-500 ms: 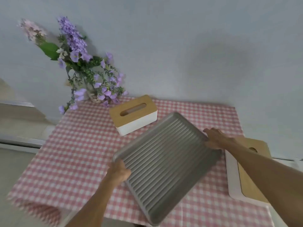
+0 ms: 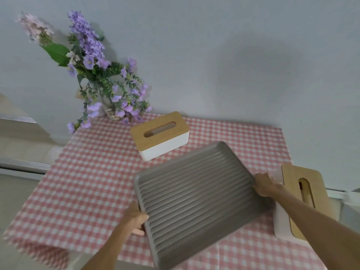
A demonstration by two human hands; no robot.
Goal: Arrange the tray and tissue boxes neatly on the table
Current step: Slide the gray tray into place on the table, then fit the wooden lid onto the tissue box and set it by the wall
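Note:
A grey ribbed tray [image 2: 194, 201] lies skewed over the middle of the table with the pink checked cloth [image 2: 81, 182]. My left hand [image 2: 136, 219] grips its left edge and my right hand [image 2: 265, 186] grips its right edge. One tissue box [image 2: 159, 135], white with a wooden slotted lid, stands behind the tray near the wall, turned at an angle. A second tissue box [image 2: 303, 199] of the same kind stands at the table's right edge, partly behind my right forearm.
A bunch of purple and pink flowers [image 2: 93, 75] in a woven holder stands at the back left corner against the grey wall. The cloth hangs over the table's front left edge. Bare cloth stretches left of the tray.
The tray has turned slightly, its long side now lying more level across the table. Both hands kept their hold on its edges.

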